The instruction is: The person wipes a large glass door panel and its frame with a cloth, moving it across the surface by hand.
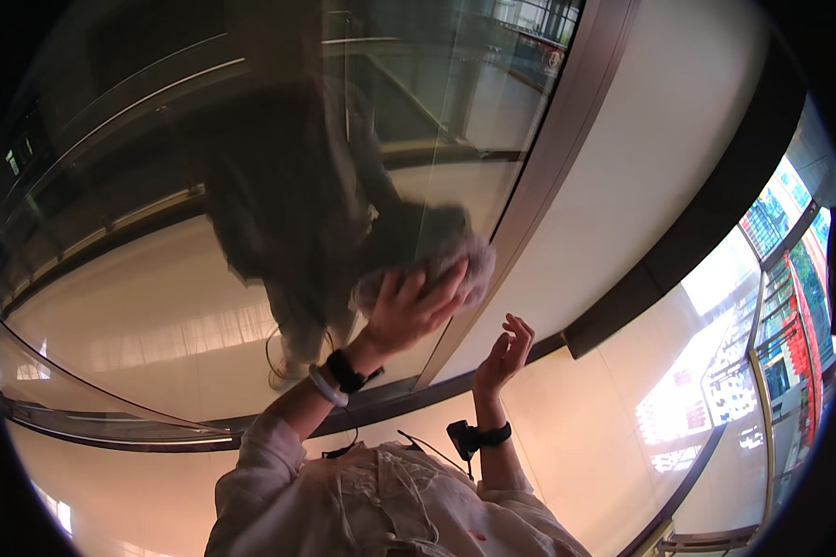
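Observation:
Pressed against the glass panel (pixel 306 209), my left hand (pixel 414 306) grips a bunched greyish cloth (pixel 477 268), close to the metal frame on the panel's right side. A black band and a pale ring are around that wrist. My right hand (pixel 505 355) is raised in the air to the right of the cloth, palm partly turned inward, with loosely curled fingers and nothing in it. Its wrist carries a black strap with a small black device. The glass shows a dark reflection of a person.
The metal frame (pixel 564 167) runs along the glass, beside a pale wall panel (pixel 658 139) with a dark curved edge. Below lies a shiny beige floor (pixel 578 418) with a dark strip at the glass's foot. Railings and bright windows stand at the far right.

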Tool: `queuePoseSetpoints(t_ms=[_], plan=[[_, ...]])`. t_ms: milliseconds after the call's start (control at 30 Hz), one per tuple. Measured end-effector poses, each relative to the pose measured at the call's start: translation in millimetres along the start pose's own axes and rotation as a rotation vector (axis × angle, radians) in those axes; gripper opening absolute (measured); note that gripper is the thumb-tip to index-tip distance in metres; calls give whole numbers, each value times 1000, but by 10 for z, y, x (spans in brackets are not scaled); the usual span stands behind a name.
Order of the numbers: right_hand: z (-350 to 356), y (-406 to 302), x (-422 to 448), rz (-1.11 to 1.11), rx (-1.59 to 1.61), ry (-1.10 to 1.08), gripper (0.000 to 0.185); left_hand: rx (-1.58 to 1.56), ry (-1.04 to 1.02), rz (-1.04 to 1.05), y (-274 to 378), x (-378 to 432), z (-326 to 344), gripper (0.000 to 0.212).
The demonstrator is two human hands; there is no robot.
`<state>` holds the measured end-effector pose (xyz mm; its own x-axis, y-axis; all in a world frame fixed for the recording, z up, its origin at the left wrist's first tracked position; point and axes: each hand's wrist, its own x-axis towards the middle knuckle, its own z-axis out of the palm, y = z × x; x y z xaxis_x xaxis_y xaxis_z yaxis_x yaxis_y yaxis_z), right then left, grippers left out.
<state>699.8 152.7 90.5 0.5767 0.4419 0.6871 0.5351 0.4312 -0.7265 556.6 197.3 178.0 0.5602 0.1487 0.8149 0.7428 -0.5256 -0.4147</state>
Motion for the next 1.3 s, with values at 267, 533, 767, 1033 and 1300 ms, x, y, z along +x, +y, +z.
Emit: queuePoseSetpoints(t_ms=[267,533,767,1033,1300], plan=[[-114,-296,-79,80,51,-106,16,186,-179,473,385,-581,454,41],[-313,-176,-143,26,-49,-244,16,-54,-371,354,367,-1704,166,26],[2,-476,260,-172,-39,-224,16,236,87,-118,-297,-968,-715,28],[293,-717,181,-281,134,-276,18,370,461,-1131,-486,-1630,-1100,45],[717,-1227,11,-651,308,-641,26,113,56,-552,-64,-1806,-577,30]])
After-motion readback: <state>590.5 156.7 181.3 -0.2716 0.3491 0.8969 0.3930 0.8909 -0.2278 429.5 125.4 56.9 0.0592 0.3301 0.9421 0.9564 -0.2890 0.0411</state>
